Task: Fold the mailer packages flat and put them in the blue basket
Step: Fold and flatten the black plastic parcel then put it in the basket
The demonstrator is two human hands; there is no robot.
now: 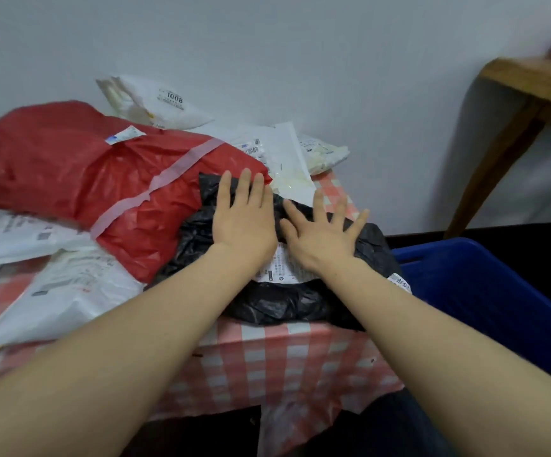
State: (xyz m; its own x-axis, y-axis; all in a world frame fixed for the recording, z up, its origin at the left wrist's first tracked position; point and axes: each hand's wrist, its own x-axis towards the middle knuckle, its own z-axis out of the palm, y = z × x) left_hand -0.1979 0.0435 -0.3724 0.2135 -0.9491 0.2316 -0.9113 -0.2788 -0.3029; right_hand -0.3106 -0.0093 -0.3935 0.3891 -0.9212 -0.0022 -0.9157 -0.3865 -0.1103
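Both my hands flat, fingers spread, left hand (243,222) and right hand (322,237) pressing black mailer (277,301) at table edge, beside blue basket (485,291). Looks thin, soft, slippery plastic (crinkly); I'd pinch far edge, fold toward me.

Plain pale grey wall (300,44) behind; wooden side table (531,80) at right against it; dark floor (498,232) below; red-and-white checked tablecloth (267,367) in foreground.

Both hands (244,222) lie on a mailer (284,301) at the table's (267,361) front — basket (498,291) to its right.
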